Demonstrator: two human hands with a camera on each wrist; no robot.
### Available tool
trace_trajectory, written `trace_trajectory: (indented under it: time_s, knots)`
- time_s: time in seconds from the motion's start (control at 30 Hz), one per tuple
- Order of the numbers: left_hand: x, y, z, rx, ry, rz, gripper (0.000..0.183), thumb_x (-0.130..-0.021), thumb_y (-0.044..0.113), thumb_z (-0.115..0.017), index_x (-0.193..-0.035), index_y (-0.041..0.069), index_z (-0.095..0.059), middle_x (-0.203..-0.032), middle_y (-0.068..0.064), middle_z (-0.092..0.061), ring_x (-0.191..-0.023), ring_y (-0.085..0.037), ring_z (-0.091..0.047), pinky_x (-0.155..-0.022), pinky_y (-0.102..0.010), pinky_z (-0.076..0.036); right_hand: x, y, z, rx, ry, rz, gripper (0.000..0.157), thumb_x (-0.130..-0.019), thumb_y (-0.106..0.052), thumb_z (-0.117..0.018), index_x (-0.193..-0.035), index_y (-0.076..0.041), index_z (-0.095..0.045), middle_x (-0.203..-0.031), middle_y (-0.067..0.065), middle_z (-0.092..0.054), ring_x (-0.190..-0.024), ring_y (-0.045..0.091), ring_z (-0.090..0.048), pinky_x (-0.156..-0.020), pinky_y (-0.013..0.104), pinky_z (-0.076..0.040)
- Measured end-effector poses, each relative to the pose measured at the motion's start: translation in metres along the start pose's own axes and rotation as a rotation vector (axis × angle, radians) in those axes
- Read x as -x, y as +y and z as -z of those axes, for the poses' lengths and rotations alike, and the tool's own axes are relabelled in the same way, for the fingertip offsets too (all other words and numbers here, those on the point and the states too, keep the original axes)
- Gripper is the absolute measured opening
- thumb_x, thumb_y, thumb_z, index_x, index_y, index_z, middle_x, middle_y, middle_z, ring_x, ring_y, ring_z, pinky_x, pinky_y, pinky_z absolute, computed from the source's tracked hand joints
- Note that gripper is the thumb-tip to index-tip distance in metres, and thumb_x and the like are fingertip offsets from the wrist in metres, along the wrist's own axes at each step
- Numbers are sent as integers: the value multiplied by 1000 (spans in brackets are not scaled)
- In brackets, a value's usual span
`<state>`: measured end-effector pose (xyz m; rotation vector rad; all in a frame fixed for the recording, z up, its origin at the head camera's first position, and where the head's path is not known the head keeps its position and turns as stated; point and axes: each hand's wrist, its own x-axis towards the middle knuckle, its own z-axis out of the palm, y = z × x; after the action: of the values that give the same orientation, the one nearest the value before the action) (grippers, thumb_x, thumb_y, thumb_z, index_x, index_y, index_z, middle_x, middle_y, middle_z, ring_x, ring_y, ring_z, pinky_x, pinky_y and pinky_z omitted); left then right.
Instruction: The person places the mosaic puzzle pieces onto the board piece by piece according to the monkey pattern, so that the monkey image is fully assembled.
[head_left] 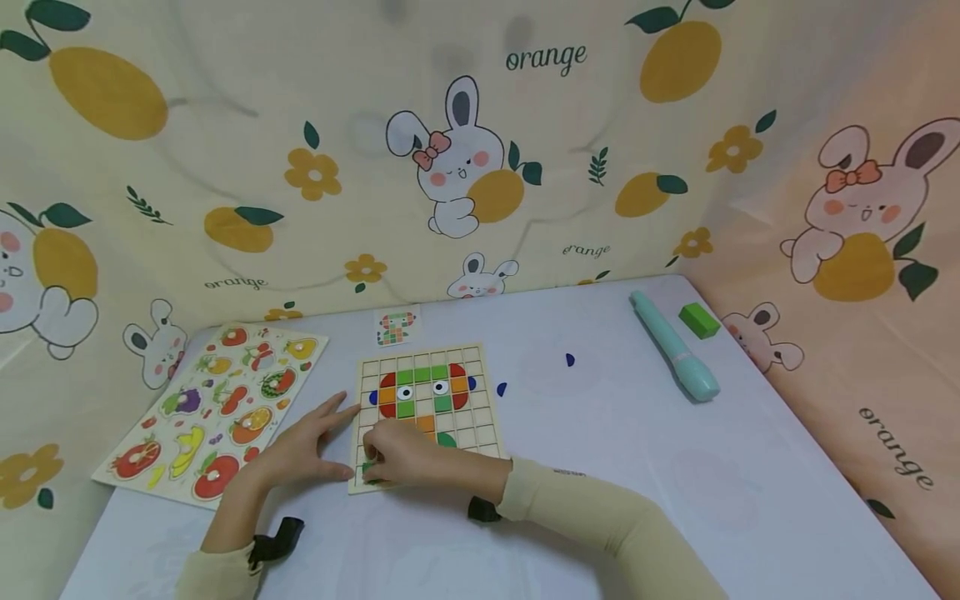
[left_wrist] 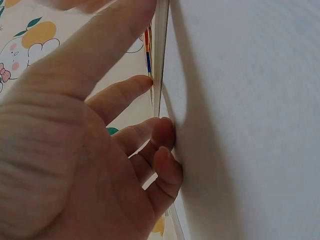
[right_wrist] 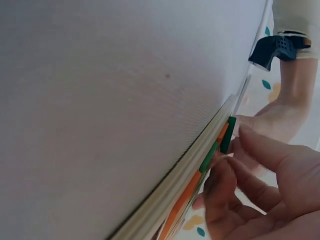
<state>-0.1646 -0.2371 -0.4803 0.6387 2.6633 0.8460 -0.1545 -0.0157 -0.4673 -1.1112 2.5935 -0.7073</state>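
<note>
A square wooden grid board (head_left: pixel 483 423) lies on the table, with coloured pieces forming a face with two eye pieces. Over its lower left part, my right hand (head_left: pixel 408 454) pinches a dark green piece (right_wrist: pixel 228 135) at the board's surface; the hand covers part of the grid. Orange and green pieces lie just beside it in the right wrist view. My left hand (head_left: pixel 300 446) rests at the board's left edge, thumb and fingers spread apart, with fingertips touching the edge in the left wrist view. A small pattern card (head_left: pixel 396 325) lies behind the board.
A fruit picture board (head_left: pixel 225 408) lies at the left. Two dark blue half-round pieces (head_left: pixel 570 360) are right of the grid board. Farther right are a turquoise bottle-shaped object (head_left: pixel 675 350) and a green block (head_left: pixel 699 320). Printed cloth walls stand behind and at the sides.
</note>
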Motion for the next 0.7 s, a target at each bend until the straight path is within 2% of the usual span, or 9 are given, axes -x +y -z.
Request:
trace_trajectory:
  time_s: [0.2,0.47,0.6,0.7]
  knots:
    - [-1,0,-1,-1,-1,5,97,-73,46,-87,-152,12,-43,-161,-25,-20,-145,-51,-20,-108,-70,-28,4,-2,0,78,-3,-14,17,-87,-28,-80,-80,-15,-71,-63,-13,-54,-60,2,-47,-52,11,-37]
    - [-1,-2,-1,-3,3,-2,96,-73,46,-87,-151,11,-44,-161,-25,-21,-144,-51,-20,-107,-70,-29,3,-3,1,131,19,40,15,-88,-29,-78,-92,-14,-77,-78,-11,-59,-67,-1,-48,-57,9,-38]
    - [-1,-2,-1,-6,2,0,96,-73,46,-87,-151,12,-44,-161,-24,-21,-145,-50,-21,-108,-70,-29,12,-3,3,336,40,94,18,-90,-34,-75,-98,-18,-79,-88,-7,-60,-76,5,-49,-64,13,-40]
    - [-1,-2,-1,-9,5,-2,97,-72,47,-87,-151,12,-44,-161,-24,-21,-145,-50,-21,-108,-69,-28,24,-5,4,571,18,138,33,-93,-47,-68,-113,-22,-76,-111,-6,-65,-99,10,-54,-81,20,-46]
